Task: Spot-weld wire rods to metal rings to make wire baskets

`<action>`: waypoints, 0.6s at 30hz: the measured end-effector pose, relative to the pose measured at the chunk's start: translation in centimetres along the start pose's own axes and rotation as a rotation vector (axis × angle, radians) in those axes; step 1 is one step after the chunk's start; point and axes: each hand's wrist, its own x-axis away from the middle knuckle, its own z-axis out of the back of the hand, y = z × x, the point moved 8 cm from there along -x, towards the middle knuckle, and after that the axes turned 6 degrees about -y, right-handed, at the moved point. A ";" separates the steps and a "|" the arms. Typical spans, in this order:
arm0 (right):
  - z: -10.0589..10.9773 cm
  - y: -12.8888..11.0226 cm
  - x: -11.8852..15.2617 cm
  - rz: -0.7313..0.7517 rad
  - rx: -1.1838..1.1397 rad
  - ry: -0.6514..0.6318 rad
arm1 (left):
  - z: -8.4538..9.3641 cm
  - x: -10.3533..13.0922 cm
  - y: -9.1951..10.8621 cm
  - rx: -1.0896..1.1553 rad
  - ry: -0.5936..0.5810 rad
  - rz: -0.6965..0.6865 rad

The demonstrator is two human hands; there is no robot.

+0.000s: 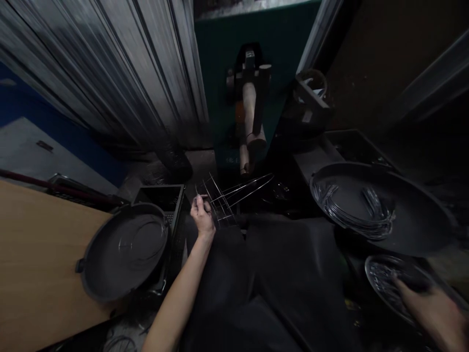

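My left hand [202,214] is closed around one end of a thin wire frame [227,215], with crossed wires near the fingers and a long loop [252,188] reaching right. The frame is held above my dark lap covering [293,264], in front of a green machine [220,58] with two pale cylindrical arms [249,105]. At the lower right, my right hand [434,308] is over a small round dish [370,274] of small shiny metal pieces [384,281]. It is blurred and its fingertips are hard to make out.
A large round pan [417,210] on the right holds bundles of bent wire [344,212]. To the left, another round pan [110,264] holds a few thin wire pieces [126,246], beside a crate [179,198]. Corrugated metal [146,63] stands behind, and a wooden board [44,259] is at the far left.
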 end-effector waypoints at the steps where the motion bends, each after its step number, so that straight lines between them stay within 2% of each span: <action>1: -0.2 -1.6 1.0 -0.029 -0.123 -0.027 | 0.0 -0.1 0.0 0.000 0.000 0.000; 3: -1.4 -5.9 3.2 -0.005 -0.503 -0.101 | -0.2 -0.1 0.0 -0.008 -0.007 0.002; 5: -4.2 -11.2 5.6 0.061 -0.941 -0.314 | -0.4 -0.1 0.0 -0.026 -0.024 0.004; 7: -7.3 -16.6 8.3 0.089 -1.169 -0.561 | -0.7 -0.1 0.1 -0.036 -0.039 -0.006; 10: -10.3 -23.3 11.9 0.107 -1.266 -0.777 | -0.8 -0.2 0.4 -0.033 -0.047 -0.028; 13: -11.1 -28.1 14.6 0.110 -1.335 -0.846 | -0.6 -0.5 0.3 -0.036 -0.037 -0.032; 15: -11.0 -30.4 16.0 0.136 -1.374 -0.876 | -0.3 -0.7 0.1 -0.044 -0.019 -0.014; 18: -10.7 -32.0 17.4 0.170 -1.387 -0.906 | 0.2 -1.3 -0.1 -0.081 0.006 0.019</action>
